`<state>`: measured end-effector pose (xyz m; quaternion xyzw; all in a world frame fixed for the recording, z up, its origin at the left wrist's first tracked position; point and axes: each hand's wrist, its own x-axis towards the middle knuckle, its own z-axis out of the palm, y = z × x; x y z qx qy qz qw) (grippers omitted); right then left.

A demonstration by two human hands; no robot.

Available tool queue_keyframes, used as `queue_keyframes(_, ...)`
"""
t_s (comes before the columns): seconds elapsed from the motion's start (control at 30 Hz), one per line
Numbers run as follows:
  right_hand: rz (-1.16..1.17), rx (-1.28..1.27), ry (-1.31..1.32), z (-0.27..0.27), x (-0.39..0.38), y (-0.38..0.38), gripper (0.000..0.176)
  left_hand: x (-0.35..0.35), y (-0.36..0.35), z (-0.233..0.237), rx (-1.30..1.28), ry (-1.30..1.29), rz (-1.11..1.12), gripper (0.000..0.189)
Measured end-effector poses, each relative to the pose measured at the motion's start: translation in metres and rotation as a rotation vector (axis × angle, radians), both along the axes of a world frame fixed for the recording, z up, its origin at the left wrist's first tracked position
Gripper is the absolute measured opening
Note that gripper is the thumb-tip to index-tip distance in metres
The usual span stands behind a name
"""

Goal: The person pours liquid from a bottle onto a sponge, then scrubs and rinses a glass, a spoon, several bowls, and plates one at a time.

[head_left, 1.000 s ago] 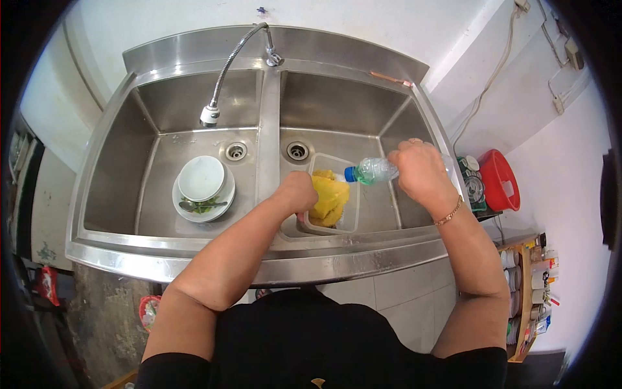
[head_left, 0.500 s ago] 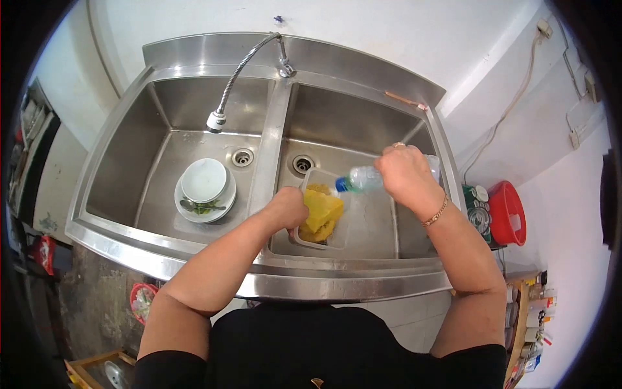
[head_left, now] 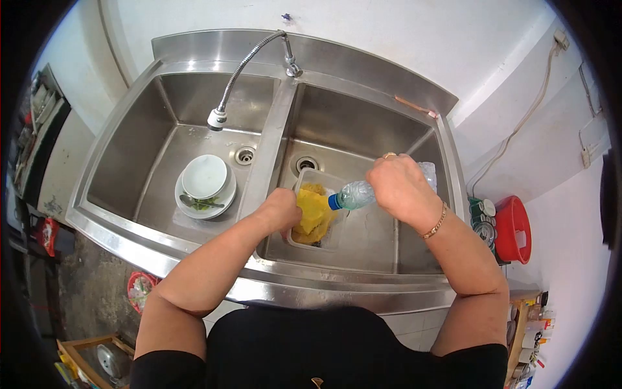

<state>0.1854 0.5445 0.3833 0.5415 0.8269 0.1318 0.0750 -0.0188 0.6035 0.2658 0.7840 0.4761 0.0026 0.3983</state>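
My left hand (head_left: 281, 211) has its fingers closed round the edge of a yellow sponge (head_left: 313, 211). The sponge is over a clear plastic container (head_left: 332, 238) on the floor of the right sink basin. More yellow material shows in the container around it. In my right hand (head_left: 402, 185) is a clear plastic bottle (head_left: 356, 194), gripped round its body and tipped on its side. Its blue cap (head_left: 334, 201) points left and down, right beside the sponge.
In the left basin (head_left: 152, 188), a white bowl (head_left: 205, 175) sits on a plate with a spoon and green scraps. A flexible faucet (head_left: 236, 74) arches over that basin. A drain (head_left: 306, 163) lies behind the container. Right of the sink hangs a red basin (head_left: 514, 227).
The bottle's cap has dropped lower and closer to the sponge. Both hands keep their hold. The whole view has shifted slightly.
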Motion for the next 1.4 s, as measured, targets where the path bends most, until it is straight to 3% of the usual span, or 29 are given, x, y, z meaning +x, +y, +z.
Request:
queue_keyframes(0.13, 0.013, -0.024, -0.002, -0.001, 0.004, 0.002, 0.008, -0.001, 0.001, -0.002, 0.091, 0.011, -0.048, 0.025)
queue_keyframes(0.2, 0.010, -0.051, -0.008, -0.003, 0.006, 0.001, 0.007, -0.001, -0.001, 0.003, -0.040, -0.022, 0.008, 0.024)
queue_keyframes(0.4, 0.071, -0.036, 0.021, -0.008, 0.011, 0.001, 0.007, -0.002, 0.002, 0.004, -0.094, -0.041, 0.007, 0.025)
queue_keyframes(0.6, 0.011, -0.201, 0.328, -0.036, 0.063, 0.017, 0.024, -0.005, 0.000, 0.012, -0.114, -0.100, 0.043, 0.026)
queue_keyframes(0.67, -0.238, -0.560, 0.768, -0.045, 0.075, 0.019, 0.029, -0.007, 0.002, 0.011, -0.111, -0.132, 0.048, 0.026)
queue_keyframes(0.7, -0.237, -0.560, 0.769, -0.052, 0.082, 0.019, 0.029, -0.008, 0.003, 0.009, -0.110, -0.163, 0.049, 0.025)
queue_keyframes(0.77, -0.218, -0.734, 1.065, -0.067, 0.091, 0.017, 0.032, -0.010, 0.003, 0.006, -0.119, -0.197, 0.080, 0.025)
queue_keyframes(0.9, -0.238, -0.839, 1.320, -0.080, 0.090, 0.010, 0.034, -0.013, 0.006, 0.005, -0.150, -0.232, 0.129, 0.018)
queue_keyframes(0.97, -0.283, -0.926, 1.680, -0.080, 0.087, 0.006, 0.038, -0.013, 0.005, 0.008, -0.135, -0.229, 0.122, 0.018)
queue_keyframes(1.0, -0.288, -0.925, 1.682, -0.085, 0.091, 0.006, 0.038, -0.013, 0.005, 0.010, -0.118, -0.228, 0.121, 0.018)
queue_keyframes(1.07, -0.267, -0.821, 1.977, -0.099, 0.099, 0.007, 0.046, -0.014, 0.004, 0.010, -0.132, -0.255, 0.135, 0.017)
queue_keyframes(1.2, -0.313, -0.627, 2.001, -0.095, 0.105, 0.011, 0.046, -0.016, 0.006, 0.001, -0.128, -0.303, 0.158, 0.016)
queue_keyframes(1.27, -0.359, -0.320, 1.755, -0.108, 0.116, 0.019, 0.046, -0.015, 0.004, 0.003, -0.120, -0.313, 0.151, 0.018)
queue_keyframes(1.3, -0.362, -0.317, 1.757, -0.121, 0.127, 0.025, 0.046, -0.015, 0.003, 0.005, -0.108, -0.325, 0.145, 0.020)
queue_keyframes(1.37, -0.507, -0.102, 1.409, -0.158, 0.155, 0.038, 0.044, -0.014, 0.002, 0.007, -0.123, -0.329, 0.151, 0.020)
queue_keyframes(1.4, -0.506, -0.100, 1.410, -0.174, 0.164, 0.042, 0.044, -0.014, 0.001, 0.008, -0.136, -0.335, 0.162, 0.020)
